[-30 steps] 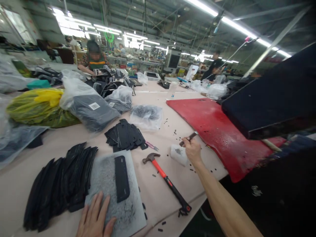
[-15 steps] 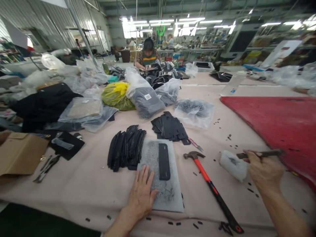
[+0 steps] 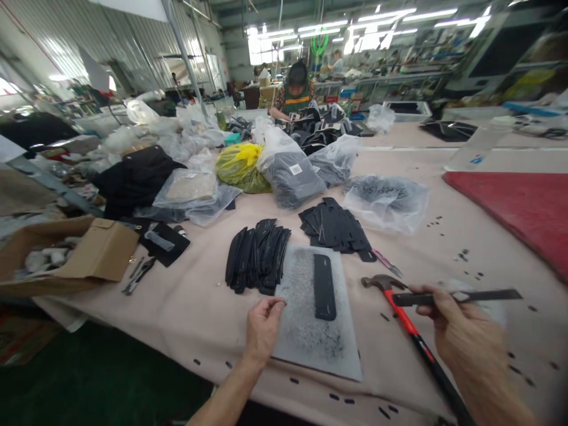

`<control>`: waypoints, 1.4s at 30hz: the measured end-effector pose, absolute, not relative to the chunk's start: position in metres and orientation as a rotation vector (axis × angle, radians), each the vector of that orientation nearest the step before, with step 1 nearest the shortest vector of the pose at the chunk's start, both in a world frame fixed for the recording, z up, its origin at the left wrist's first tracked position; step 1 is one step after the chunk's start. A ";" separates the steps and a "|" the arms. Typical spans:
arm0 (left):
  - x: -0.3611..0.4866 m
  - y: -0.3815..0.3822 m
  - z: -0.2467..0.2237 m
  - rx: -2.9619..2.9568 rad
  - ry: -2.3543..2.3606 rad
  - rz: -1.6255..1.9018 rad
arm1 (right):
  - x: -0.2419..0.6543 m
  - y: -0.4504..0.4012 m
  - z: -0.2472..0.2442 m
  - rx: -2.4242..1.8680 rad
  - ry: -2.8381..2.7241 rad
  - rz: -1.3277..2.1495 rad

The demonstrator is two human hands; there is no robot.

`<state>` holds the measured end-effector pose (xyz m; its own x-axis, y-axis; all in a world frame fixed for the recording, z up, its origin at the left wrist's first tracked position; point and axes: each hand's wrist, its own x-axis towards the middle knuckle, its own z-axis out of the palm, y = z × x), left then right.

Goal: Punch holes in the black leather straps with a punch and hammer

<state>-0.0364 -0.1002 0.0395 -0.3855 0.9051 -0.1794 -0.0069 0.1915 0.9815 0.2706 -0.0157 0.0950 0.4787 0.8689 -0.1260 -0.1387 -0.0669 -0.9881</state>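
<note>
My left hand (image 3: 265, 328) is closed in a pinch at the left edge of a grey, speckled board (image 3: 295, 349); whatever its fingertips hold, if anything, is hidden. On the board lies one black strip (image 3: 325, 287) with rounded corners and a small slot near each end. My right hand (image 3: 461, 331) grips a dark metal punch (image 3: 492, 294), held nearly level, its left end above the hammer (image 3: 410, 325). That claw hammer has a red and black handle. Behind the right hand, a whitish lump (image 3: 492, 307) is mostly covered.
Black strips form a curved stack (image 3: 257, 254) and a flat pile (image 3: 337, 225). Pink-handled snips (image 3: 387, 262) lie near the hammer head. Small black offcuts (image 3: 464, 255) dot the table. Stuffed plastic bags (image 3: 290, 171) stand behind, a cardboard box (image 3: 104, 248) at left. A co-worker (image 3: 296, 94) sits across.
My left hand has lifted from lying flat on the board into a pinch. My right hand has brought the punch leftward, toward the hammer head. The camera view has turned left.
</note>
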 end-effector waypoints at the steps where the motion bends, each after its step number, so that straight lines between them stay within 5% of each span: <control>1: -0.039 -0.100 0.043 0.669 1.511 1.377 | 0.257 -0.021 0.089 -1.350 -0.701 1.034; 6: -0.048 -0.108 0.060 0.100 1.046 1.455 | 0.209 -0.040 0.068 -1.203 -0.508 1.412; 14: -0.053 -0.116 0.067 -0.032 0.978 1.457 | 0.184 -0.053 0.057 -1.252 -0.435 1.591; 25: -0.050 -0.092 0.054 0.213 1.255 1.231 | 0.172 -0.070 0.061 -1.370 -0.521 1.552; 35: -0.024 -0.075 0.079 1.254 1.192 0.808 | 0.138 -0.065 0.087 -1.601 -1.540 1.092; 42: -0.012 -0.069 0.083 1.140 1.061 0.791 | 0.120 -0.046 0.097 -1.583 -1.621 1.048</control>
